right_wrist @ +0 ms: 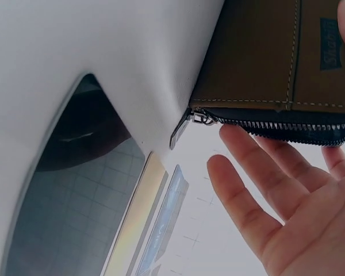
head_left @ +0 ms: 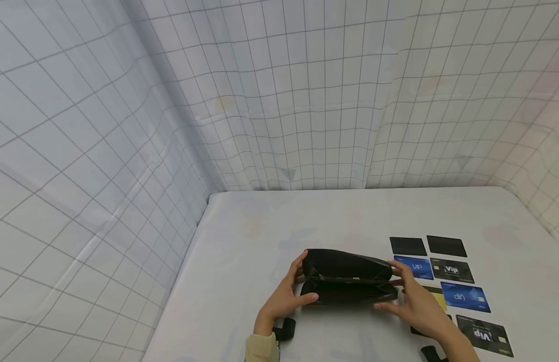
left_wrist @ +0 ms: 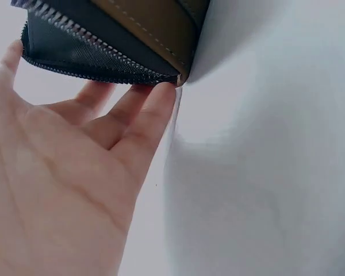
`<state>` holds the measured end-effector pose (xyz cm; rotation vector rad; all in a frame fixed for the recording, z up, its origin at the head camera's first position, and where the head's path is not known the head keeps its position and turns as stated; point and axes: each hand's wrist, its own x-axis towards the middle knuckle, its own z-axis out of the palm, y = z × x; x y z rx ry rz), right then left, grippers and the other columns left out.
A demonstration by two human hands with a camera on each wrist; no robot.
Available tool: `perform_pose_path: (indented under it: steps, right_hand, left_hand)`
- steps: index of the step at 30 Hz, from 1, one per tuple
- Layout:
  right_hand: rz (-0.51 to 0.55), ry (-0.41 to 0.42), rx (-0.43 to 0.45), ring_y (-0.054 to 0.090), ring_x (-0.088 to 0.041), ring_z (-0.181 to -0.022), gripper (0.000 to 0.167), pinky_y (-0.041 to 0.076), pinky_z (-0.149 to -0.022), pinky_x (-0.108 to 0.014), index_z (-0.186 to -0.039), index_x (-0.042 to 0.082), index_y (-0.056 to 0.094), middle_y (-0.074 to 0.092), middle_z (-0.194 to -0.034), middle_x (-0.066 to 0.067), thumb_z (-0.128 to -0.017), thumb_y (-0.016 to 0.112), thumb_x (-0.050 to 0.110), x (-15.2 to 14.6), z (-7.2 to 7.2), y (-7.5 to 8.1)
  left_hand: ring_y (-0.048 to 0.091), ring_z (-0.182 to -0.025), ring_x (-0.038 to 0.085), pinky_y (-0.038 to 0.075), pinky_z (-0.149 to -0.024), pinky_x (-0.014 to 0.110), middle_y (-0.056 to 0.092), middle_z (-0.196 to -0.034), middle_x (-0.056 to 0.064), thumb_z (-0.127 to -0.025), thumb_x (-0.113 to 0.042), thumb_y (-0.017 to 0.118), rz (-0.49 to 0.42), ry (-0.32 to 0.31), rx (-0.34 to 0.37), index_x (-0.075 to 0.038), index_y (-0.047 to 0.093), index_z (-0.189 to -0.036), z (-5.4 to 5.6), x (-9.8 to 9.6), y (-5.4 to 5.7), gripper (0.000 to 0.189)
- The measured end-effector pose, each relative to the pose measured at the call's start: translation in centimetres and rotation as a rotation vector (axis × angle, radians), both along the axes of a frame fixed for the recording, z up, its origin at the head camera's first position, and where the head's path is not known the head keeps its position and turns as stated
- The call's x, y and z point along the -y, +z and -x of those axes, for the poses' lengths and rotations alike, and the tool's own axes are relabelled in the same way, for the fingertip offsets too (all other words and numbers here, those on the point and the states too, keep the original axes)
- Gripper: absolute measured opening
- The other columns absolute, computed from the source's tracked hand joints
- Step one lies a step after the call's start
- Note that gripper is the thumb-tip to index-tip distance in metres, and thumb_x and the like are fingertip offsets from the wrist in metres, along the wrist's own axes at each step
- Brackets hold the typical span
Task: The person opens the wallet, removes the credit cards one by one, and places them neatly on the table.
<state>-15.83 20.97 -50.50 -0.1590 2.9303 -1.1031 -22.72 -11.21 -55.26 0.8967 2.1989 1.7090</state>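
Observation:
A long zip-around wallet [head_left: 344, 264] lies on the white table, unzipped and spread apart, its dark inside facing up in the head view. My left hand [head_left: 284, 296] grips its left end, thumb at the near edge and fingers round the end. At the other end my right hand [head_left: 415, 304] holds it, with the thumb by the near edge and fingers at the far corner. In the right wrist view the wallet's brown outside [right_wrist: 247, 52] shows pale stitching and a dark label [right_wrist: 330, 45]. A metal zipper pull [right_wrist: 180, 131] hangs at its corner.
Several cards lie in rows right of the wallet: black cards [head_left: 447, 246], a blue VIP card [head_left: 414, 267], another blue card [head_left: 465, 296] and a black Vip card [head_left: 483, 334]. A yellow card [head_left: 440, 300] is partly hidden by my right hand. Gridded white curtains [head_left: 284, 100] surround the table [head_left: 243, 241].

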Motion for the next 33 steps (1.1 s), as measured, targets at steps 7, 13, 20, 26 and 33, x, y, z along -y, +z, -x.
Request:
perform_pose_path:
  steps: [7,13,20,26,33]
  right_hand:
    - [-0.035,-0.043,-0.057,0.059,-0.040,-0.096,0.092,0.051,-0.072,-0.052,-0.138,0.012,0.029,0.053,-0.123,-0.027,-0.072,0.074,0.059,0.2,0.2,-0.2]
    - [-0.086,-0.079,-0.094,0.061,-0.038,-0.093,0.079,0.051,-0.067,-0.047,-0.128,0.008,0.036,0.056,-0.118,-0.026,-0.078,0.066,0.061,0.5,0.5,-0.2]
    - [-0.110,-0.100,-0.127,0.052,-0.017,-0.062,0.064,0.042,-0.050,-0.031,-0.119,0.009,0.038,0.060,-0.101,-0.014,-0.082,0.068,0.053,0.8,0.6,-0.2]
    - [-0.119,-0.110,-0.112,0.044,-0.013,-0.056,0.064,0.035,-0.048,-0.028,-0.117,0.010,0.038,0.061,-0.097,-0.012,-0.082,0.067,0.054,0.9,0.6,-0.1]
    - [-0.108,-0.117,-0.091,0.045,-0.014,-0.058,0.064,0.037,-0.048,-0.029,-0.116,0.009,0.038,0.061,-0.096,-0.014,-0.082,0.066,0.056,0.9,0.6,-0.2]
  left_hand:
    - [0.039,-0.128,0.021,0.034,-0.102,0.042,0.035,-0.145,0.002,-0.091,-0.020,0.067,-0.042,0.062,-0.015,-0.030,0.024,-0.148,0.1,0.1,0.0,0.073]
    - [0.042,-0.127,0.022,0.036,-0.102,0.042,0.038,-0.144,0.001,-0.089,-0.018,0.069,-0.075,0.106,-0.024,-0.026,0.035,-0.143,-0.1,0.0,0.5,0.064]
    - [0.052,-0.116,0.022,0.041,-0.097,0.038,0.051,-0.131,0.003,-0.079,-0.012,0.079,-0.160,0.187,-0.210,-0.016,0.050,-0.132,0.4,-0.2,-0.1,0.061]
    - [0.057,-0.106,0.026,0.045,-0.090,0.041,0.059,-0.119,0.009,-0.073,0.001,0.081,-0.215,0.232,-0.298,-0.005,0.057,-0.122,0.1,-0.4,0.9,0.054]
    - [0.060,-0.099,0.026,0.048,-0.085,0.037,0.063,-0.108,0.019,-0.073,0.003,0.079,-0.224,0.242,-0.346,0.005,0.062,-0.112,-0.7,-0.4,2.9,0.042]
